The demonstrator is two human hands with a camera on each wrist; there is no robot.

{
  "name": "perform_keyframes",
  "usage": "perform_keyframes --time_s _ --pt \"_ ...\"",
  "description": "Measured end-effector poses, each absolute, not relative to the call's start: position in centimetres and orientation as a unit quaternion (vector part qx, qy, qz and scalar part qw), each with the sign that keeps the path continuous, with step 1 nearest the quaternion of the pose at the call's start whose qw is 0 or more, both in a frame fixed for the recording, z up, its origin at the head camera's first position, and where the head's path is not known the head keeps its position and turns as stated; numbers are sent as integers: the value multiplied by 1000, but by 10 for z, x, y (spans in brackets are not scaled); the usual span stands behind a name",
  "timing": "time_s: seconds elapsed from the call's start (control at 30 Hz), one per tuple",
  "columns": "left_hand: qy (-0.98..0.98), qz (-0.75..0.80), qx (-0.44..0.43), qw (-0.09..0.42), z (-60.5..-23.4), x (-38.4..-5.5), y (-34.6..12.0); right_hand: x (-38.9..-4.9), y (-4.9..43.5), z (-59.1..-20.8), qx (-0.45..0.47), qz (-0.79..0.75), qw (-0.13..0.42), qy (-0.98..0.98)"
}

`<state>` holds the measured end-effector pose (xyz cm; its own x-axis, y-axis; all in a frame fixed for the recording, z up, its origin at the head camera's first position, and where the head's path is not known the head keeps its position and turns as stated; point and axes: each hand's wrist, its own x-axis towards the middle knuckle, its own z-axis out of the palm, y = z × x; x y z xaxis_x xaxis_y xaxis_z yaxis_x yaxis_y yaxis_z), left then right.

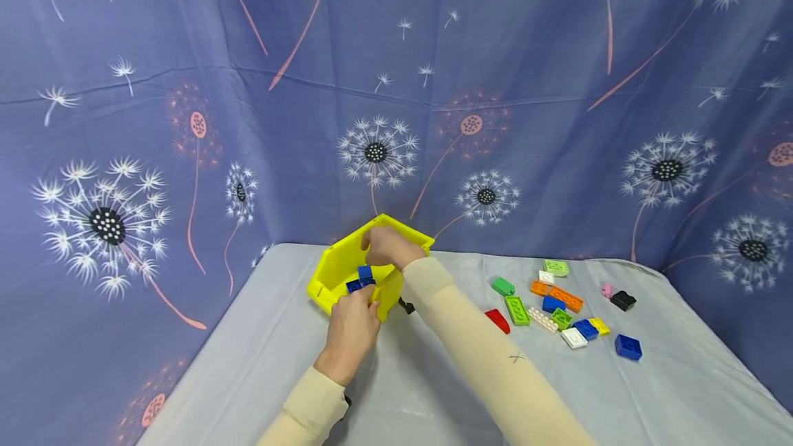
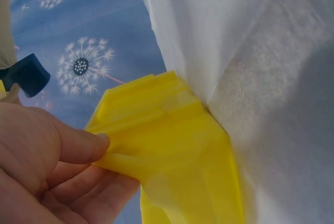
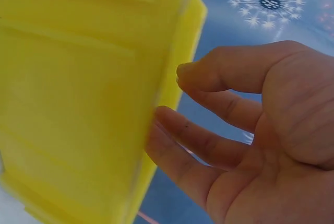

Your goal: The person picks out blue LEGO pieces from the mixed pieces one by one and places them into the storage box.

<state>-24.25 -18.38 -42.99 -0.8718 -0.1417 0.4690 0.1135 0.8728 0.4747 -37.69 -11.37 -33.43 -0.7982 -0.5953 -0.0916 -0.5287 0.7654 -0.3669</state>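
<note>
My left hand [image 1: 352,325] pinches the yellow plastic bin [image 1: 334,263] near the table's [image 1: 266,308] far edge; my right hand [image 1: 389,246], loosely bent, holds nothing. A lopsided tug might spill the blue building bricks [image 1: 365,272] inside.

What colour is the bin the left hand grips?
Yellow; the bin shows best in the head view.

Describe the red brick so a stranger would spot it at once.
On the pale table, find the yellow bin near the far edge. To its right, past the right sleeve, lie scattered bricks; the red brick sits at their left end, beside the sleeve. Its colour settles it: no other brick there is red, and the lime-green brick is its neighbour.
</note>
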Motion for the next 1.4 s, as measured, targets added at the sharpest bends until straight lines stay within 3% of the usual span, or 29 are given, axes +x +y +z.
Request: perform_keyframes --time_s 0.37,0.63,1.4 --pt "-932 -259 14 253 -429 -240 -182 -372 -86 -304 -285 -205 71 933" --pt "-930 -263 13 257 -429 -239 -184 -368 -62 -286 -291 -234 3 928" --pt "-934 -267 18 236 -429 -240 -184 -354 46 -265 -219 -289 -22 932"
